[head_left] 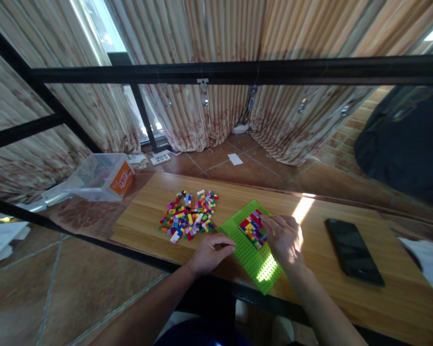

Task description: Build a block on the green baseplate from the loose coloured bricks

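A green baseplate [243, 247] lies at an angle on the wooden tabletop, with a patch of toy bricks in mixed colours [253, 228] built up on it. My right hand [284, 238] reaches over the right side of that patch, fingers bent down against the bricks; what its fingertips grip is hidden. Beside the plate's left edge, my left hand [212, 251] has thumb and forefinger closed together, and anything between them is too small to make out. Left of the plate spreads a pile of loose toy bricks [189, 216] in many colours.
A black phone [354, 252] lies on the right of the wooden tabletop [310, 288]. Past the left end stands a clear plastic box [101, 178] with an orange label. A black metal bar [231, 72] crosses before the curtains [187, 38].
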`<state>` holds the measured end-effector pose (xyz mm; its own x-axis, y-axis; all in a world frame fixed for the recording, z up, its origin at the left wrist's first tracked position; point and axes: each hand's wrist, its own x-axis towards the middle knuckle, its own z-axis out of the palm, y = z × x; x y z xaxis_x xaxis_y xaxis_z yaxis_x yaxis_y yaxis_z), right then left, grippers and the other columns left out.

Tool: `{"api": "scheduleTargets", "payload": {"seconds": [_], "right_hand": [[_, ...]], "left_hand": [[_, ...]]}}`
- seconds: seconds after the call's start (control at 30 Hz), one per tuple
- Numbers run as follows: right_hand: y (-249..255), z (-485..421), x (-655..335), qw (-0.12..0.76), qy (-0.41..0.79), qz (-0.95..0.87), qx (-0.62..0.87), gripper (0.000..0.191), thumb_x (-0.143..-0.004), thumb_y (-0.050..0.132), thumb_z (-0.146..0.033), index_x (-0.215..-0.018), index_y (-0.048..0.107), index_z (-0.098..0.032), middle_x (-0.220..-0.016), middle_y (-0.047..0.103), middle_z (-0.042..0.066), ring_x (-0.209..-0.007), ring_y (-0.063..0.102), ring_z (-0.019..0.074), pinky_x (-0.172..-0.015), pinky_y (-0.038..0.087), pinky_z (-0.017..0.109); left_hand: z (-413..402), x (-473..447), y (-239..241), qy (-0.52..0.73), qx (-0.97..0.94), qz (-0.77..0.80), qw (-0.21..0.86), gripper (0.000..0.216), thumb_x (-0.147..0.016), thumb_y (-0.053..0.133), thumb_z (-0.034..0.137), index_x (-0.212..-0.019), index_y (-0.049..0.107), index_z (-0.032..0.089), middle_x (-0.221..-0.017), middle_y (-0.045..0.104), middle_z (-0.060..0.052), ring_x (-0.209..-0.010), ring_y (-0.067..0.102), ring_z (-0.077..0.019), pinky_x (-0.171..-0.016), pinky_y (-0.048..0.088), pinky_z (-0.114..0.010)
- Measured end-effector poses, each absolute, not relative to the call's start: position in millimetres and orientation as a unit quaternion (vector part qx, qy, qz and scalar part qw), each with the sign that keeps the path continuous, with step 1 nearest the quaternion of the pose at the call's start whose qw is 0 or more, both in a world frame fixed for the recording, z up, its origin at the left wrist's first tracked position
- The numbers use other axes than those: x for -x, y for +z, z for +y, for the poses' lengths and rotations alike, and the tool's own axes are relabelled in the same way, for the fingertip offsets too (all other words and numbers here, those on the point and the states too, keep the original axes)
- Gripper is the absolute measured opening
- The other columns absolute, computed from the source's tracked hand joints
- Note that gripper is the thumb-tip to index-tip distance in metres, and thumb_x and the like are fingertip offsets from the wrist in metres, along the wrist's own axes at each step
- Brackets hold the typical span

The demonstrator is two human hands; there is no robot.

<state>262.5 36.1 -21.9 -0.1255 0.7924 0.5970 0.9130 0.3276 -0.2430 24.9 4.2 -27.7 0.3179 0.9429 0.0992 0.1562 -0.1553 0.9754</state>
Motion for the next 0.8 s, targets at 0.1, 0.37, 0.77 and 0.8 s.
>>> {"api": "scheduleTargets", "payload": {"seconds": [0.1, 0.37, 0.77, 0.8], "right_hand": [[-21.7, 35.0, -259.7, 0.307, -0.129, -0.735, 0.59, 0.03, -0.097, 0.047, -0.033, -0.105, 0.074, -0.023, -0.089, 0.075, 0.004, -0.094, 0.057, 0.0248, -0.087, 0.04, 0.039], [-20.8, 37.3, -261.1, 0.345, -0.11, -0.713, 0.601, 0.031, -0.094, 0.05, -0.042, -0.09, 0.073, -0.022, -0.079, 0.073, 0.005, -0.086, 0.059, 0.0235, -0.082, 0.042, 0.037], [-5.5, 26.1, -285.1, 0.425, 0.001, -0.636, 0.644, 0.037, -0.089, 0.052, -0.052, -0.096, 0.071, -0.021, -0.091, 0.072, 0.009, -0.078, 0.063, 0.0231, -0.071, 0.049, 0.038], [-5.6, 25.6, -283.0, 0.43, 0.003, -0.642, 0.634, 0.035, -0.089, 0.053, -0.051, -0.096, 0.07, -0.021, -0.09, 0.072, 0.009, -0.079, 0.063, 0.0228, -0.072, 0.049, 0.037]], "left_hand": [[4.2, -24.9, -26.9, 0.399, -0.647, 0.424, 0.494, 0.012, -0.082, 0.066, 0.026, -0.085, 0.074, 0.018, -0.081, 0.071, -0.004, -0.077, 0.063, -0.0135, -0.076, 0.049, -0.025], [4.1, -24.5, -31.4, 0.4, -0.634, 0.428, 0.505, 0.012, -0.081, 0.067, 0.027, -0.086, 0.074, 0.018, -0.081, 0.069, -0.004, -0.076, 0.062, -0.0135, -0.072, 0.048, -0.025], [2.7, -26.6, -30.2, 0.414, -0.65, 0.422, 0.478, 0.012, -0.083, 0.065, 0.025, -0.086, 0.073, 0.017, -0.082, 0.07, -0.004, -0.078, 0.064, -0.0139, -0.075, 0.05, -0.025], [1.5, -27.2, -29.9, 0.42, -0.653, 0.426, 0.465, 0.012, -0.084, 0.064, 0.025, -0.086, 0.072, 0.017, -0.082, 0.07, -0.004, -0.079, 0.064, -0.014, -0.076, 0.05, -0.025]]}}
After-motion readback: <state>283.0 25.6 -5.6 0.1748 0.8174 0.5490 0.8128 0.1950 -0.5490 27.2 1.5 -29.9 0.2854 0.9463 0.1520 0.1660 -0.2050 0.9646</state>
